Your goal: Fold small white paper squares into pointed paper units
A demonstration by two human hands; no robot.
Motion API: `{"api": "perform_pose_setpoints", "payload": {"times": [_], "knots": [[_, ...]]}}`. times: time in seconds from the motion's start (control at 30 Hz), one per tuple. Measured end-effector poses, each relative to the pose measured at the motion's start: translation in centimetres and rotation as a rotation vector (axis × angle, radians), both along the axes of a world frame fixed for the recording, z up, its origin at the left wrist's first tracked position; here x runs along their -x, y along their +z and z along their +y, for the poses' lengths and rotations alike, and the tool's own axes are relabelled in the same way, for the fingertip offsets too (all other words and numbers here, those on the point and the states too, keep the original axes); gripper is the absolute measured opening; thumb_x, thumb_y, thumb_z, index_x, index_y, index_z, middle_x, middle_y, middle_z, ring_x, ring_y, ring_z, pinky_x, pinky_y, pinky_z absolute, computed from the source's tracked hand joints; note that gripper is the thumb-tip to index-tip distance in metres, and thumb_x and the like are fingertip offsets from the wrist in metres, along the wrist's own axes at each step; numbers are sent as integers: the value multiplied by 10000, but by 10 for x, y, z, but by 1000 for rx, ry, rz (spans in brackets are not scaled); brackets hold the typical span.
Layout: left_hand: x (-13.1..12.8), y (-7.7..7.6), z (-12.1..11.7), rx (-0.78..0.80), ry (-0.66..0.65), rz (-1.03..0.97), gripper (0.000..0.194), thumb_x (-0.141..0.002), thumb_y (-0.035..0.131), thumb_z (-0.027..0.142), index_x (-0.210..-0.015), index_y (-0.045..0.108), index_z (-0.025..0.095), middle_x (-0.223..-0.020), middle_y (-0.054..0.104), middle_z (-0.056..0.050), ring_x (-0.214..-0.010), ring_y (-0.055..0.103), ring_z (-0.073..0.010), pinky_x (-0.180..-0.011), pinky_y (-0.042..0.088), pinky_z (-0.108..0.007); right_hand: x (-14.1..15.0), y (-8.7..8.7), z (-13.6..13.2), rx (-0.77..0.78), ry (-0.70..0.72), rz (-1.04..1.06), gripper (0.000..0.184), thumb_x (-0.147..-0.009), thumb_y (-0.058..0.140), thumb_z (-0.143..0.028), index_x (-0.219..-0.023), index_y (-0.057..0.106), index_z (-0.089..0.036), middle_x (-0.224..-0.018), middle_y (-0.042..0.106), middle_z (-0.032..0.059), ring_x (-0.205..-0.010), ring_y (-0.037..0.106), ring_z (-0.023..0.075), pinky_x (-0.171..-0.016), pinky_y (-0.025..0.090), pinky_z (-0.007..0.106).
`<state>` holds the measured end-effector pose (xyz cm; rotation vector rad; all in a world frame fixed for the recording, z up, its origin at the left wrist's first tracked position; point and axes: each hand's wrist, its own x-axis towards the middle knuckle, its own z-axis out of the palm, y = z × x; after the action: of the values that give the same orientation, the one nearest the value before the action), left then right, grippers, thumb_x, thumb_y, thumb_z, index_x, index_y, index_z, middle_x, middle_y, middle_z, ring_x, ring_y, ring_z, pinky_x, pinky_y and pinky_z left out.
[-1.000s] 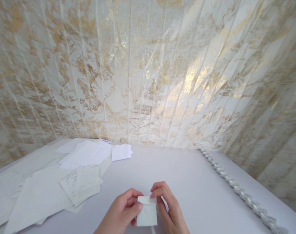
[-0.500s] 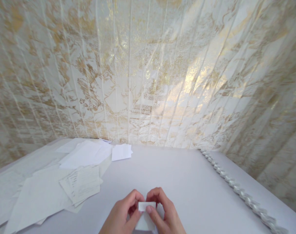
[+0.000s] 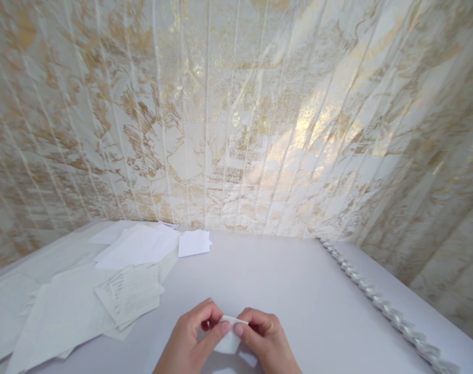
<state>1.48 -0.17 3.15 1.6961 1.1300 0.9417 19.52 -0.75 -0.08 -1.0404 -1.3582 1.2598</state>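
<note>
Gold-patterned curtain [image 3: 236, 114] fills the upper part of my head view, hanging in long vertical folds, with bright light showing through right of the middle. Below it lies my pale desk [image 3: 283, 280]. At its near edge, in the middle, I hold a small folded white paper [image 3: 227, 344] just in front of me. My left hand [image 3: 193, 335] is clamped on its left side, thumb on the face towards me and index finger curled behind the top edge. My right hand [image 3: 266, 337] pinches its upper right corner in the same way, so the two thumbs nearly meet near the top edge. The lower part of the paper hangs free between my hands, tilted towards me. To my left, loose sheets [image 3: 65, 311] overlap in a broad spread; on them rest some small printed slips [image 3: 137, 293], their writing too blurred to read. Farther back are brighter white sheets [image 3: 139, 246], with a small stack of blank slips [image 3: 194, 243] just to their right. Along the right side runs a silvery, braided-looking strip [image 3: 382, 305], well apart from my hands.
</note>
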Motion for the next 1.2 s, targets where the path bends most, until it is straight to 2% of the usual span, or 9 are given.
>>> {"api": "perform_pose_setpoints", "payload": {"times": [0.2, 0.37, 0.53, 0.63, 0.73, 0.83, 0.93, 1.07, 1.2], "knots": [[-1, -1, 2, 48, -12, -61, 406, -865, 547, 550, -645, 427, 232, -650, 387, 61, -657, 409, -149, -648, 338, -259, 3, -4, -1, 109, -3, 142, 526, -679, 791, -632, -578, 611, -148, -503, 431, -51, -501, 329, 76, -500, 234, 228], [2, -1, 7, 17, -82, -22, 371, -839, 593, 530, -662, 527, 209, -663, 479, 46, -676, 448, -153, -660, 358, -258, -2, -5, 3, 133, -66, 168, 537, -644, 805, -645, -570, 617, -147, -493, 444, -46, -495, 326, 78, -497, 232, 230], [7, 2, 15, -14, -9, 76, 326, -836, 597, 441, -616, 593, 200, -631, 540, 41, -646, 488, -154, -639, 354, -260, -6, -7, 8, 90, -105, 110, 535, -693, 766, -649, -568, 654, -140, -507, 438, -40, -515, 313, 87, -519, 237, 235], [12, 3, 19, -200, 22, 164, 302, -886, 585, 379, -635, 581, 211, -670, 558, 39, -659, 526, -154, -644, 369, -258, -8, -8, 9, 43, -69, 48, 555, -749, 716, -657, -549, 656, -143, -501, 434, -39, -521, 324, 95, -531, 250, 242], [18, 3, 22, -563, -30, 279, 269, -960, 536, 313, -713, 578, 214, -703, 576, 32, -692, 529, -153, -665, 370, -265, -11, -1, 9, -42, -41, 1, 542, -799, 673, -656, -581, 694, -160, -539, 545, -7, -541, 434, 125, -562, 333, 258], [22, 0, 26, -918, -127, 458, 224, -988, 480, 196, -792, 587, 215, -741, 601, 22, -727, 512, -163, -692, 345, -297, -18, 13, 10, -300, 40, -195, 387, -904, 620, -556, -814, 790, -220, -806, 753, 59, -745, 639, 214, -761, 448, 344], [23, -12, 28, -1022, -177, 621, 194, -891, 568, 51, -793, 570, 218, -819, 624, 29, -788, 525, -167, -727, 333, -305, -27, 25, 11, -560, 145, -513, 223, -980, 560, -290, -1013, 780, -285, -1043, 764, 62, -893, 664, 229, -864, 466, 386], [21, -33, 27, -940, -184, 704, 364, -643, 792, 19, -839, 574, 234, -940, 637, 34, -870, 529, -202, -771, 335, -319, -31, 31, 8, -626, 175, -762, 524, -759, 475, 56, -1029, 767, -285, -1221, 689, 36, -994, 594, 225, -891, 487, 373], [20, -40, 23, -841, -208, 699, 460, -611, 788, 28, -961, 591, 253, -1012, 639, 32, -898, 531, -211, -781, 349, -316, -29, 32, 4, -619, 209, -802, 654, -585, 446, 49, -1079, 739, -264, -1235, 650, 39, -1024, 557, 231, -925, 467, 375]]}}
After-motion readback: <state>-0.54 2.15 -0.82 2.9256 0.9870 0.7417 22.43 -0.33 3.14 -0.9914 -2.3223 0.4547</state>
